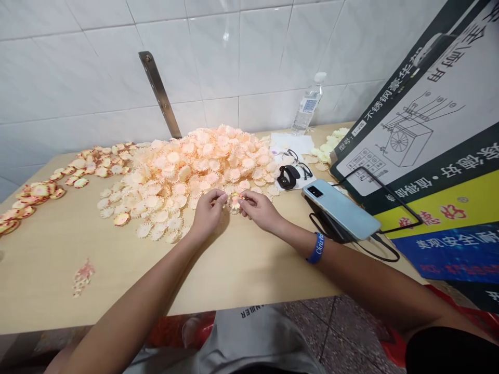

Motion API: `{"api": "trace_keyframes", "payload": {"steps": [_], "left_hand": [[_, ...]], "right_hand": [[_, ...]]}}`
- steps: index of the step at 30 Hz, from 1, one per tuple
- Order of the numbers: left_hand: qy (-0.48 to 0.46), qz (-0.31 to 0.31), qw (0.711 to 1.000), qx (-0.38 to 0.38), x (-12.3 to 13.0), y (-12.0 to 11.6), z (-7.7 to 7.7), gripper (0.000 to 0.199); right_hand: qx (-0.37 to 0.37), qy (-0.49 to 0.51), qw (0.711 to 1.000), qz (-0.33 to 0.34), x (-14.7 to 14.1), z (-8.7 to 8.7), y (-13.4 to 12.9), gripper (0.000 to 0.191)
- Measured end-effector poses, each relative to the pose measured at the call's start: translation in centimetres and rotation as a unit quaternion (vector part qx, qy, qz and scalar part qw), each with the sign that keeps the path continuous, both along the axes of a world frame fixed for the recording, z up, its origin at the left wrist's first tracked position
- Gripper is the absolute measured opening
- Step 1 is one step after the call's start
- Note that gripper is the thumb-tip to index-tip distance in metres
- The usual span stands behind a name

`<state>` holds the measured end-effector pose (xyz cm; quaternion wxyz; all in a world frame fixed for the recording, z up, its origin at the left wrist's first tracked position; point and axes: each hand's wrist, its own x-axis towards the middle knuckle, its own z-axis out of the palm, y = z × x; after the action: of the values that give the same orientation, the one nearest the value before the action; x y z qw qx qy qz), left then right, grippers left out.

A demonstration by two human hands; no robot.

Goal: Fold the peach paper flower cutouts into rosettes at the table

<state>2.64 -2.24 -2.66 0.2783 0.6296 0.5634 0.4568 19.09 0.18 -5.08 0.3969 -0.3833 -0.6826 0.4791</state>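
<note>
A small scalloped, flower-shaped piece [236, 201], pale with red and yellow at its edge, sits between my two hands above the table. My right hand [260, 209] pinches it at its right side with thumb and fingers. Just to the left, my left hand [209, 212] is closed in a pinch with its fingertips close to the piece; what lies between them is too small to make out. Right behind the hands rises a large heap of pale peach flower-shaped pieces [210, 161]. One red-edged piece [121, 219] lies at the heap's front left.
Red-edged pieces [39, 191] trail along the table's [241, 270] left. Pink scraps [83, 275] lie front left. To the right are a black watch [287, 177], glasses [306, 170], a propped light-blue phone [343, 209] with cable, a water bottle [307, 109] and a large printed box [421, 135].
</note>
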Motion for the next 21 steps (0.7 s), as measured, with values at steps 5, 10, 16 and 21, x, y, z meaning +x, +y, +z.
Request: {"api": "trace_keyframes", "payload": {"steps": [5,10,16,21], "left_hand": [[0.05,-0.039,0.998,0.026,0.1,-0.4,-0.7,0.02],[0.104,-0.037,0.993,0.03,0.3,-0.5,-1.0,0.022],[0.014,0.074,0.995,0.061,-0.8,-0.1,1.0,0.02],[-0.039,0.268,0.943,0.195,-4.2,1.1,2.6,0.015]], "right_hand": [[0.038,-0.041,0.998,-0.021,-0.2,-0.2,-0.1,0.025],[0.013,-0.033,0.999,-0.023,-0.3,0.1,0.2,0.032],[0.01,-0.002,1.0,-0.014,-0.3,0.4,0.2,0.038],[-0.014,0.051,0.998,-0.033,-0.4,0.0,0.3,0.041]]}}
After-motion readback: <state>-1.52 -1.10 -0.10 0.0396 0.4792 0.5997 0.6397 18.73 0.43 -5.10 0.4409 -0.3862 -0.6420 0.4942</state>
